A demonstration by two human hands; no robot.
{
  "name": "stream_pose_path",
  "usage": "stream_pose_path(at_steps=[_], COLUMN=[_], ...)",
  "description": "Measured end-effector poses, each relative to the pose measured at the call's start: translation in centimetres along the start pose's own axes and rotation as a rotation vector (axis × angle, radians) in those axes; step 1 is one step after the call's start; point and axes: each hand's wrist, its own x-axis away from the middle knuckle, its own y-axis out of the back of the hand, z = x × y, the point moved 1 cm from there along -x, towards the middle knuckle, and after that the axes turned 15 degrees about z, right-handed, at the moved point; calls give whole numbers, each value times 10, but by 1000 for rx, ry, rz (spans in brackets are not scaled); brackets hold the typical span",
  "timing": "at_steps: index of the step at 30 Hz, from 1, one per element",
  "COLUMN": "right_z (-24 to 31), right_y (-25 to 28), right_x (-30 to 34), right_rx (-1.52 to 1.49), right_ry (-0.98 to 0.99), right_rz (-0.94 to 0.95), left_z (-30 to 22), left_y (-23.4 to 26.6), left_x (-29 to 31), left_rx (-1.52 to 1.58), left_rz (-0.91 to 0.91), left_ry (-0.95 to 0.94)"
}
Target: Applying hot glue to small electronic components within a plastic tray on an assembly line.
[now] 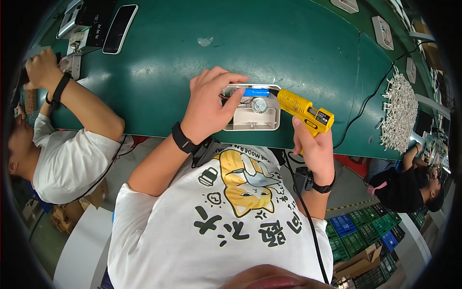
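Note:
A white plastic housing (263,125) lies open side up on the green table in front of me. Inside it sit a blue cylindrical battery (257,92) along the far wall, thin wires and a round silvery part (260,105). My left hand (204,108) grips the housing's left end, fingers over the far rim and thumb near the battery's left end. A yellow glue gun (294,103) is in my right hand (314,147), fingers wrapped round its handle. Its dark nozzle points left, at the battery's right end; whether it touches is too small to tell.
A phone (120,29) lies at the far left beside a black box (98,21). Right of me are a heap of small white pieces (400,113), a black cable (368,98) and more white housings (382,32). Co-workers sit left (72,164) and right (402,192).

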Motion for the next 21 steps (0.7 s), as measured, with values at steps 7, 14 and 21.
stream_pose_path(at_steps=[7,14,21], right_z=[2,-18,-10], right_y=[-7,3,1], right_x=[11,12,20], right_rx=[67,-37,57], right_ry=[34,33,15], right_rz=[-100,14,-19], left_z=[4,5,5], left_y=[-4,-3,-7], left_x=[3,2,3], left_rx=[-50,-54,-38], left_rz=[-8,-4,-15], left_ry=[-54,-66,-73])
